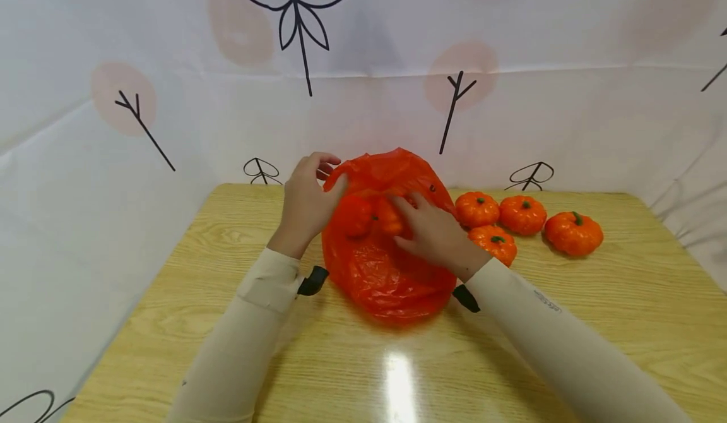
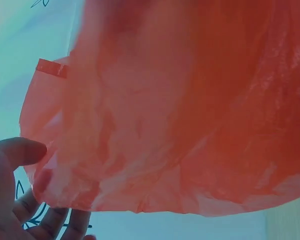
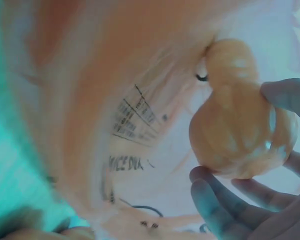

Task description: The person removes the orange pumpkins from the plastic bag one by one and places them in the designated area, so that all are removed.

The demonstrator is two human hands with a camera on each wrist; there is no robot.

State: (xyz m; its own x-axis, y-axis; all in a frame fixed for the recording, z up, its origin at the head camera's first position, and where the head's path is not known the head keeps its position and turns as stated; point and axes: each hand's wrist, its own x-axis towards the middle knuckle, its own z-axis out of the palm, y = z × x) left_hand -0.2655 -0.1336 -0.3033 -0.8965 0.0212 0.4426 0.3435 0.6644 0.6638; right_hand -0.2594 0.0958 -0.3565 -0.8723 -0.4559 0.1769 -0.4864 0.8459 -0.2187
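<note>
A red plastic bag (image 1: 392, 284) stands in the middle of the wooden table, its mouth facing me. My left hand (image 1: 309, 199) holds the bag's left rim, with the thumb on one side of the film and the fingers on the other; this grip also shows in the left wrist view. Inside the bag, my right hand (image 1: 431, 230) has thumb and fingers around a small orange pumpkin (image 3: 242, 135). Against it lies another pumpkin (image 3: 232, 60). The bag's lower part hides whatever else it holds.
Several orange pumpkins with green stems sit to the bag's right, among them a front one (image 1: 493, 244) and an outer one (image 1: 573, 233). Behind the table (image 1: 187, 322) hangs a white patterned cloth (image 1: 369, 113).
</note>
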